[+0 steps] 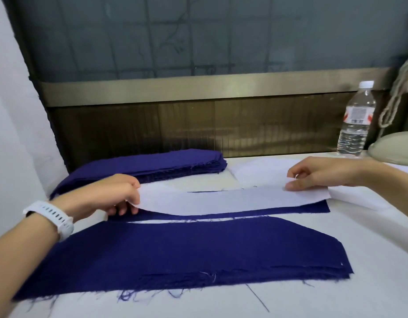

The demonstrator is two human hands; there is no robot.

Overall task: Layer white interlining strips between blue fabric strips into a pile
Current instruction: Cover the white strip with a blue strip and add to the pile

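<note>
in the head view, your left hand pinches the left end of the white interlining strip, and your right hand pinches its right end. the strip lies over a blue fabric strip, between the far blue stack and the near blue pile.

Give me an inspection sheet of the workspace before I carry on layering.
Surface: white table, loose blue threads at near edge.
Job's things: white interlining strip held over a blue strip; near blue pile in front; far blue stack back left.
Clutter: water bottle upright, back right; beige rounded object at right edge.
Hands: left hand and right hand each pinch an end of the white strip.
Cables: braided cord hangs upper right.
Surroundings: dark panel behind table, window above.
</note>
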